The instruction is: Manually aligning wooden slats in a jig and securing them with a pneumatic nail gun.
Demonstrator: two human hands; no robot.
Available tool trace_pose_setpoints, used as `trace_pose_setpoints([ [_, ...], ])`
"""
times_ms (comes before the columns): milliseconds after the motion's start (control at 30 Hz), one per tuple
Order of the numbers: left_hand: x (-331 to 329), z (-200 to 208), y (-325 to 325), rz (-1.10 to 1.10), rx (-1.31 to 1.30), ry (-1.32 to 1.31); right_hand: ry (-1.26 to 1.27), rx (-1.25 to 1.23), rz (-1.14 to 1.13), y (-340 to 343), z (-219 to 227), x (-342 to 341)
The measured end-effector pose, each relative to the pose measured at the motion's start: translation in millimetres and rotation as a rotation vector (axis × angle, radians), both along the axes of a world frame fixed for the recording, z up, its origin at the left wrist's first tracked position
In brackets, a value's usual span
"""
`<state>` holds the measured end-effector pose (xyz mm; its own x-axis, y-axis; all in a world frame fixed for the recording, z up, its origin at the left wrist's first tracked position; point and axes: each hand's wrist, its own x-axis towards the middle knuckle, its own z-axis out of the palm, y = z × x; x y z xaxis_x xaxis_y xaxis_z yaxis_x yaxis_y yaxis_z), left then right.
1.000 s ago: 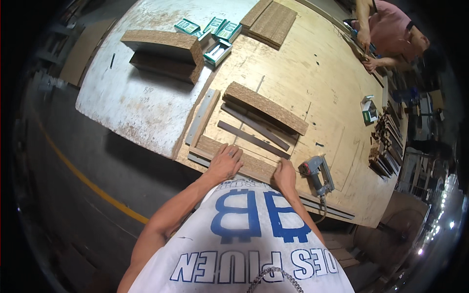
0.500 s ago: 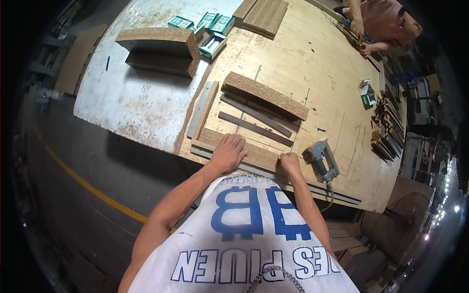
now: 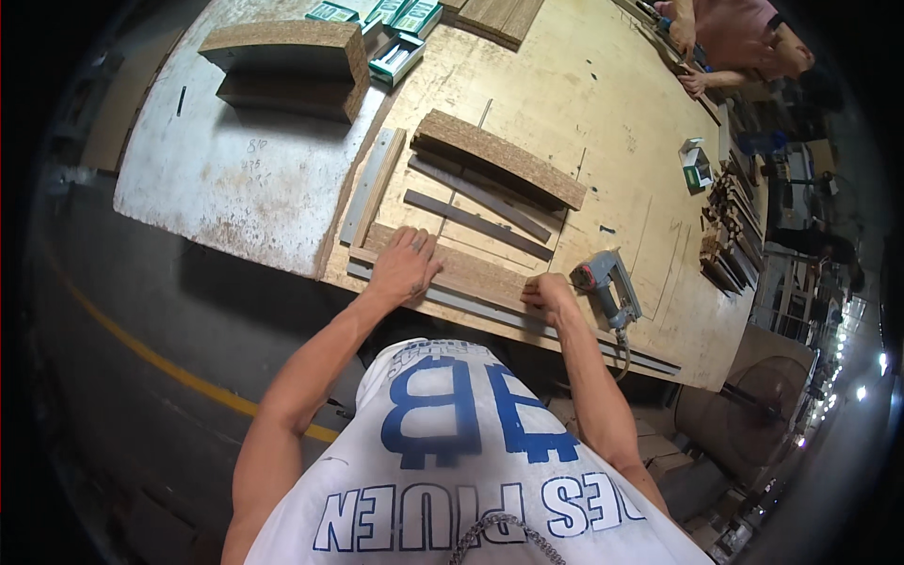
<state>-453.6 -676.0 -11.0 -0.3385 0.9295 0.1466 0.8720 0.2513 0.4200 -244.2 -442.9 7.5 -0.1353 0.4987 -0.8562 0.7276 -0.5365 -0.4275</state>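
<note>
A long brown board (image 3: 476, 272) lies near the front edge of the table, along a grey metal strip (image 3: 494, 311). My left hand (image 3: 405, 266) is over its left end, fingers bent across the top and close together. At the other end my right hand (image 3: 551, 294) is closed, fingertips on the board's end. Just right of that hand a grey nail gun (image 3: 607, 282) lies on its side, hose attached. Beyond the board are two thin dark strips (image 3: 476, 224) and a thicker particleboard piece (image 3: 504, 155). A wooden rail (image 3: 381, 188) meets the board's left end.
Particleboard pieces (image 3: 282, 47) stand on the white tabletop (image 3: 188, 207) at left, near green boxes (image 3: 395, 56). More boards (image 3: 494, 14) lie at the far side. Cut strips (image 3: 730, 231) are piled at right beside an opened box (image 3: 695, 167). A co-worker's hands (image 3: 692, 80) work at the far right corner.
The view has shifted, so the table appears higher and further left. My left hand has slid slightly left along the board. My right hand remains at the board's right end, its fingers slightly changed.
</note>
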Motion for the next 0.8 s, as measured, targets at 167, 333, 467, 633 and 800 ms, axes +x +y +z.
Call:
trace_pose_setpoints([
  [167, -11, 1, 1, -0.056, -0.062, 0.015, -0.104, 0.128, 0.044, -1, -9, -3],
  [333, -13, -1, -2, -0.089, -0.053, 0.082, -0.114, 0.308, 0.470, -13, 8, -6],
  [467, -16, 5, -3, -0.134, -0.096, 0.089, -0.255, 0.384, 0.617, -14, 11, -12],
  [633, -18, 16, 0, -0.193, -0.140, 0.081, -0.263, 0.386, 0.530, -13, -7, -7],
  [800, -16, 9, 0, -0.188, -0.171, 0.096, -0.212, 0.362, 0.528, -8, -11, 3],
])
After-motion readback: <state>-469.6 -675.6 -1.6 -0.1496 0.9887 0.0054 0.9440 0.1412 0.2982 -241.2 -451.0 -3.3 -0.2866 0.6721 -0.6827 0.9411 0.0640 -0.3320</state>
